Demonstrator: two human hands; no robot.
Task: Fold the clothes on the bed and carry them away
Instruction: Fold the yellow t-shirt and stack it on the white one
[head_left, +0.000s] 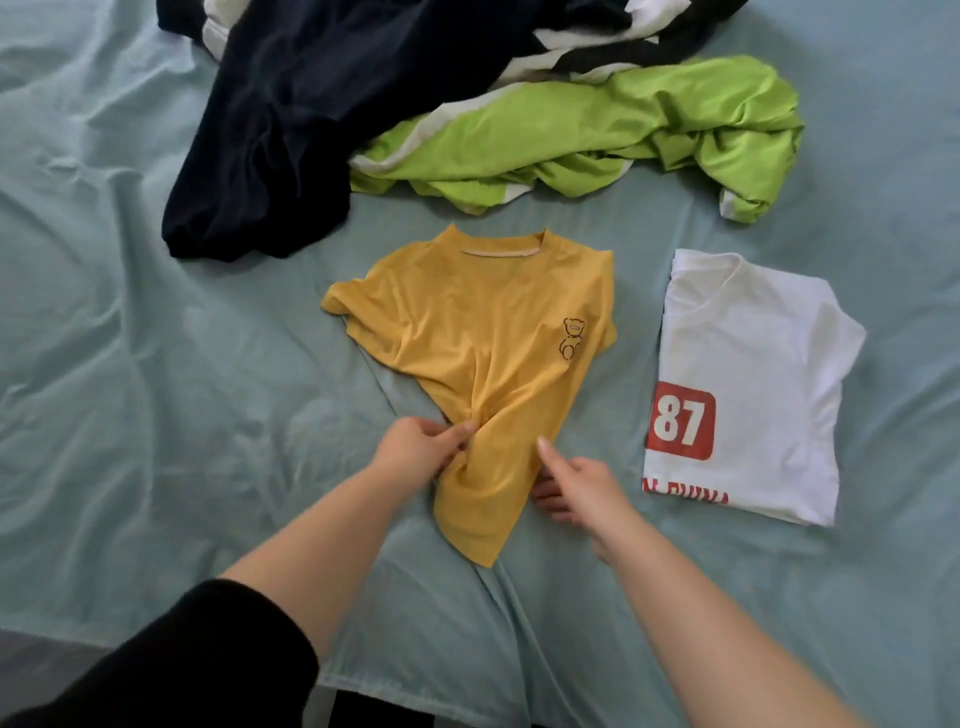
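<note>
A yellow T-shirt with a small bear print lies rumpled in the middle of the bed, neck towards the far side, its lower part bunched and narrow. My left hand pinches the bunched cloth at the shirt's left lower edge. My right hand grips the right lower edge, thumb on top and fingers tucked under the cloth. A folded white T-shirt with a red "87" patch lies to the right.
Unfolded clothes lie heaped at the far side: a dark navy garment, a lime-green and white one, and a black-and-white piece. The pale blue-green sheet is wrinkled. The bed's near edge runs along the bottom.
</note>
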